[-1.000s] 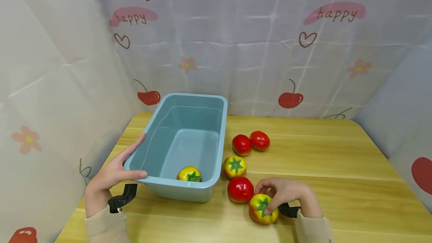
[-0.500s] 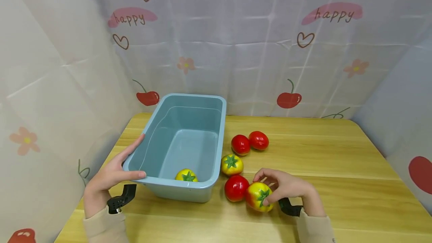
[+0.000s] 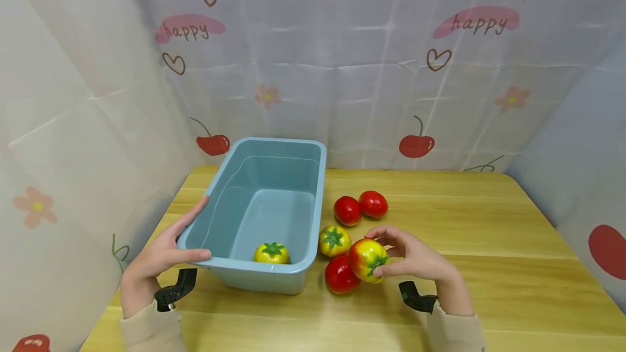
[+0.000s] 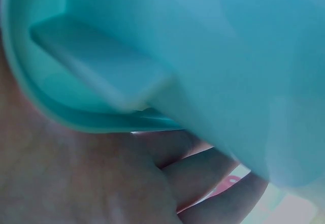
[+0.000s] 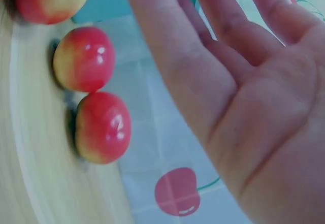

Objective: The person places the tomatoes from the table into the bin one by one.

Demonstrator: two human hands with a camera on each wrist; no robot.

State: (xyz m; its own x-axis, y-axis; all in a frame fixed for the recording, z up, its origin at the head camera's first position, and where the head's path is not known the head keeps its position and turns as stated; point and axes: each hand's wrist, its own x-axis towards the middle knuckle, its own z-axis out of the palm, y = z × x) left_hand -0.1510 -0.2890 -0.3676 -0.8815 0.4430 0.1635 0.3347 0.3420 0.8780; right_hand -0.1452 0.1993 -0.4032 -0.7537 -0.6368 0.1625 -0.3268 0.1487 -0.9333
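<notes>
In the head view my left hand (image 3: 163, 249) grips the near left corner of a light blue plastic bin (image 3: 235, 263), thumb over the rim. The left wrist view has its fingers (image 4: 195, 176) against the bin's outside. My right hand (image 3: 418, 257) pinches a yellow-and-red toy tomato (image 3: 362, 257) with a green star-shaped top, thumb on its near side. The held tomato overlaps a red tomato (image 3: 339, 276) in the head view; beside that is a yellow tomato (image 3: 335, 240). Another yellow tomato (image 3: 271, 254) lies inside the bin, partly hidden by its front wall.
Two red tomatoes, one nearer (image 3: 348, 211) and one farther (image 3: 374, 204), lie together right of the bin on the wooden table (image 3: 464, 221). A patterned curtain (image 3: 362, 86) stands behind the table and along its sides.
My right hand has lifted the yellow-and-red tomato and carried it left and away from me, over the red one. The tomato in the bin has tipped slightly. My left hand keeps its grip.
</notes>
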